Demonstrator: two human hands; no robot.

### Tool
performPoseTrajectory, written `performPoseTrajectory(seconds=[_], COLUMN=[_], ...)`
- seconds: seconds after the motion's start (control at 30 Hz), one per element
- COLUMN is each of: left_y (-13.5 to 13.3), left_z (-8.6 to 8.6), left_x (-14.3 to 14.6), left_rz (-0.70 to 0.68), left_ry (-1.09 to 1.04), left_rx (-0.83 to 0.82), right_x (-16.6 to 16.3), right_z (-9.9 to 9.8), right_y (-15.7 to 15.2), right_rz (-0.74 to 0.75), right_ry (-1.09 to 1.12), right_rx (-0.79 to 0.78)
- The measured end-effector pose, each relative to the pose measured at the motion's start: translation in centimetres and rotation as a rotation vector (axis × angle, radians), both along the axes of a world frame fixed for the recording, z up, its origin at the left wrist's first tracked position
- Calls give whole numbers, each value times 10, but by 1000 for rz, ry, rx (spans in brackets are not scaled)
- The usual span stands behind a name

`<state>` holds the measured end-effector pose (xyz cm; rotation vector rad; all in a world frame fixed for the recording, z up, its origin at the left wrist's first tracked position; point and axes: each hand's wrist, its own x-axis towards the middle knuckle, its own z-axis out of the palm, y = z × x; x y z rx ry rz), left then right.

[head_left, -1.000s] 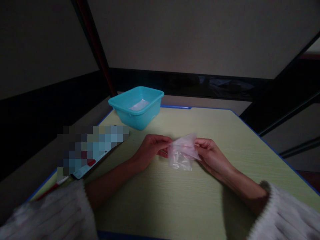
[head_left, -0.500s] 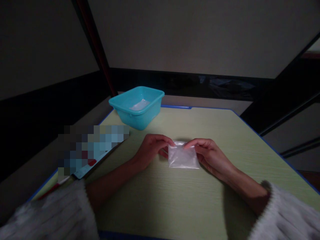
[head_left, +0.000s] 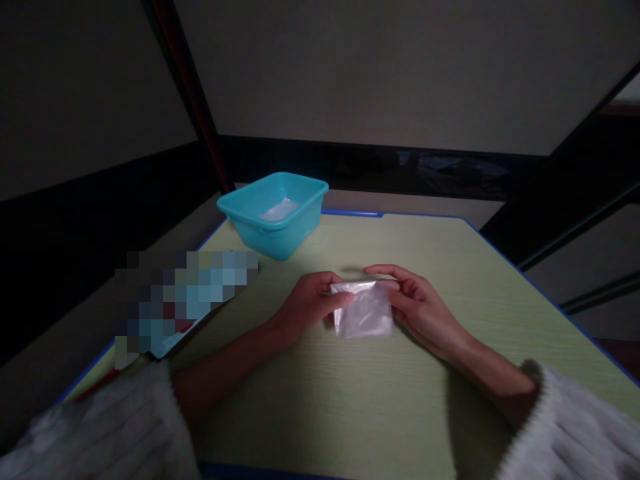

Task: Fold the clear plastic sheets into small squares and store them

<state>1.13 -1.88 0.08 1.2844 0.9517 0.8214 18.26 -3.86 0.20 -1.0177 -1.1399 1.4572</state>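
Note:
A small, shiny, clear plastic bag (head_left: pixel 367 315) is held between my two hands over the middle of the table. My left hand (head_left: pixel 316 301) pinches its upper left corner, thumb on the front face and fingers behind. At the right edge, my right hand (head_left: pixel 419 303) holds the bag with its thumb in front and some fingers behind. The right index finger stretches out above the bag's top edge, apart from it. Whether the bag contains anything, I cannot tell.
A turquoise plastic basin (head_left: pixel 295 235) stands at the table's far left, with a whitish plastic packet (head_left: pixel 280 209) inside. Along the left edge lies a light blue tray-like object (head_left: pixel 173 341), mostly blurred out. The pale wooden table (head_left: pixel 320 413) has a blue rim.
My left thumb has moved onto the front of the bag. My right index finger has lifted off the top edge and straightened. The bag has shifted slightly left and tilted.

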Motion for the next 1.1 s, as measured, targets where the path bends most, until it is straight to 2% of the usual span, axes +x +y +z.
performPoseTrajectory(seconds=[0.2,0.4,0.53,0.67,0.83,1.1], left_y=[3,1,1,0,-1,2], left_z=[-2,-1,-3,-5,-5,-4], left_x=[-1,1,2,0,-2,-2], left_rz=[72,90,104,39,-10,9], left_ry=[47,32,-75,-141,-54,112], left_rx=[127,127,111,150,180,306], right_x=[0,-1,-1,0,1,0], right_z=[5,0,-1,-3,-4,-3], right_y=[2,-1,0,2,3,2], right_rz=[-21,-9,-37,-76,-119,-114], right_ry=[103,-53,-50,-13,-40,-44], right_rx=[-112,3,20,39,61,57])
